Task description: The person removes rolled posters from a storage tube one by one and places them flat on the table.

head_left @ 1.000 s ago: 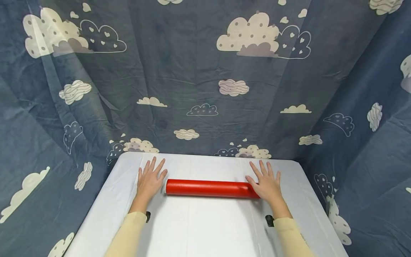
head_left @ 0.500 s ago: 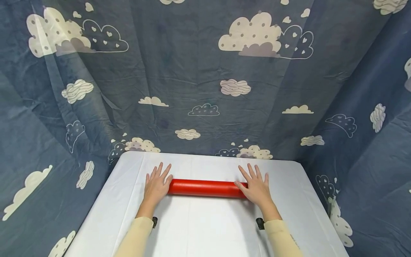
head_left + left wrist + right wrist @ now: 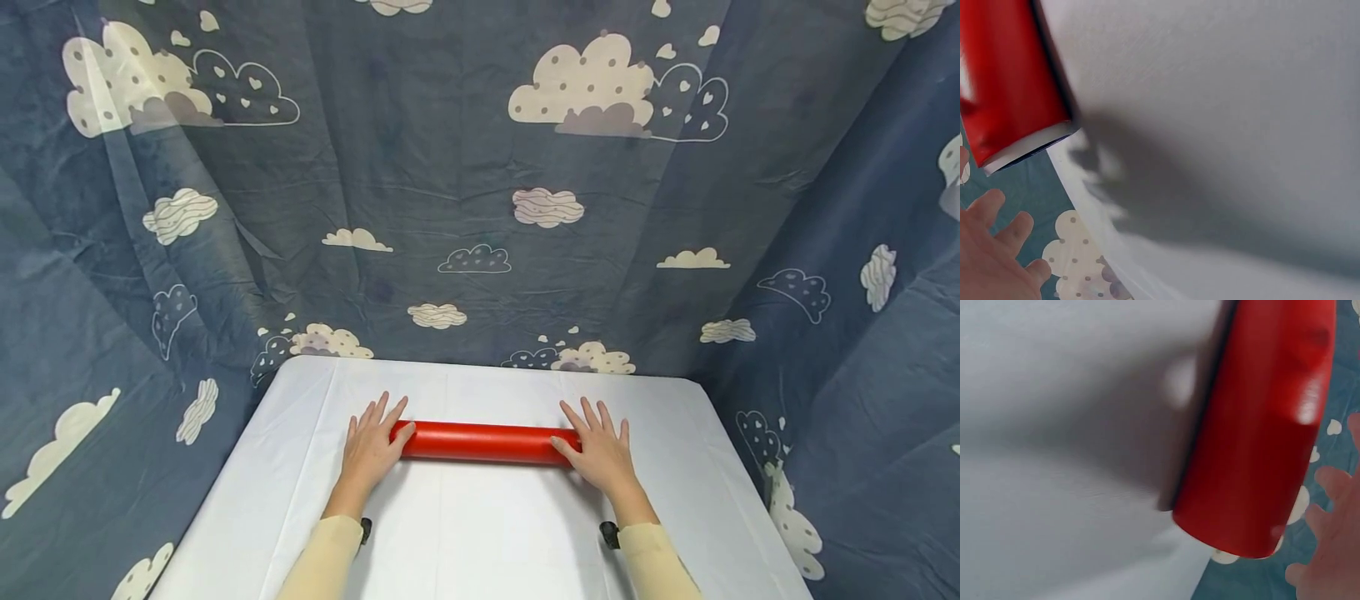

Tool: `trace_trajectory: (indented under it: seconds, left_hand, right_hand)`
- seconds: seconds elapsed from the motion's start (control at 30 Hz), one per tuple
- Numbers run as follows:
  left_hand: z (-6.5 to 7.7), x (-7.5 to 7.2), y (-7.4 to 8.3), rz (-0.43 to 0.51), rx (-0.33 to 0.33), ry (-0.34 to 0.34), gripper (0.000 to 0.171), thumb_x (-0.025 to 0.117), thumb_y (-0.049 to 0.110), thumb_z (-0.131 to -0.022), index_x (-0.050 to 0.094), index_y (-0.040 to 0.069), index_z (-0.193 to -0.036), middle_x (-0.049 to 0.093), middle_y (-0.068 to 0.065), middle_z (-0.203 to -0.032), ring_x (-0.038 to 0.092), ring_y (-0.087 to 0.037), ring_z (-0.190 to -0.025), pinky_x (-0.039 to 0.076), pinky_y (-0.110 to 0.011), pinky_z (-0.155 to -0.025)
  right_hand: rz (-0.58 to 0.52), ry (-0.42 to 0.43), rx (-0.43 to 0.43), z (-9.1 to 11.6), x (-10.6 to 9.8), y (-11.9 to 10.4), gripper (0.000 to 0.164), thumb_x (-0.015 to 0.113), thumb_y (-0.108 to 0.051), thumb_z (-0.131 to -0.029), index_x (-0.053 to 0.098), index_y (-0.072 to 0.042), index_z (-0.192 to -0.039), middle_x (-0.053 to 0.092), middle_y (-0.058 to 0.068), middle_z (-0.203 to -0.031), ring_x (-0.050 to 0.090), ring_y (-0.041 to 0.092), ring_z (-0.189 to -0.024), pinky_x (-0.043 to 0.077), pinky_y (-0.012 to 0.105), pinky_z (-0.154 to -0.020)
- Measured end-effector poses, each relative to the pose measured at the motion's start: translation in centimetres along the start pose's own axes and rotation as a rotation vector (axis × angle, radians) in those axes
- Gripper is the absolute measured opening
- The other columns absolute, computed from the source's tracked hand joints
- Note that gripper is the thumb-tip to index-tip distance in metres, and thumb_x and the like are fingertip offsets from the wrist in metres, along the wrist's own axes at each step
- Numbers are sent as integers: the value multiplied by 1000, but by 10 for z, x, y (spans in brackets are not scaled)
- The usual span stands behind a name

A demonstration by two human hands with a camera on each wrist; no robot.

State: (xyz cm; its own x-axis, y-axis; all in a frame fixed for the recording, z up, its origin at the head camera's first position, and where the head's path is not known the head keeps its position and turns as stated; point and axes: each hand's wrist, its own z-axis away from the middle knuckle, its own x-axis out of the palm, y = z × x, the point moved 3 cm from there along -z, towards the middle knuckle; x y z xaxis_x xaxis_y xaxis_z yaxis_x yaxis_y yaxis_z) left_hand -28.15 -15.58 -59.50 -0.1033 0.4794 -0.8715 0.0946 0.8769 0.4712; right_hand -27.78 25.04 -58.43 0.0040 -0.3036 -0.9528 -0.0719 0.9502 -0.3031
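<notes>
A red roll [image 3: 487, 442] of smooth sheet material lies lengthwise across the white table. The left wrist view shows a pale rim [image 3: 1029, 147] at its left end. My left hand [image 3: 367, 450] is at that end with fingers spread, the thumb lying across the roll in the head view. At the right end my right hand [image 3: 606, 457] is spread likewise, its thumb over the red surface. Whether either hand presses on the roll, I cannot tell. Several fingertips [image 3: 1016, 231] show apart from the roll in the left wrist view, as do fingers [image 3: 1332, 481] in the right wrist view.
The white-covered table [image 3: 480, 533] extends in front of the roll. A blue-grey curtain [image 3: 420, 167] printed with clouds hangs behind and on both sides. A dark wrist device [image 3: 609, 534] sits at the right cuff, another [image 3: 366, 531] at the left.
Both hands have moved inward: the left hand to the right, the right hand to the left, bringing their thumbs over the roll's ends. The roll stays in about the same place.
</notes>
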Motion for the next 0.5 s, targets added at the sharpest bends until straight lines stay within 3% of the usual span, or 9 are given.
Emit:
trace_trajectory:
  seconds: [0.23, 0.5]
  left_hand:
    - [2, 4, 0, 11, -12, -42, 69, 63, 59, -100, 50, 26, -160, 37, -18, -171, 33, -46, -158, 13, -73, -130]
    - [4, 8, -3, 41, 10, -29, 70, 74, 57, -94, 56, 26, -155, 47, -17, -165, 43, -40, -154, 15, -70, -131]
  right_hand:
    - [-1, -14, 24, 3, 11, 10, 83, 58, -67, -98, 36, -27, -166, 26, 21, -175, 13, 50, -162, 6, 81, -125]
    - [-38, -1, 13, 5, 18, 14, 81, 65, -61, -96, 42, -23, -163, 36, 25, -169, 26, 54, -156, 26, 78, -122]
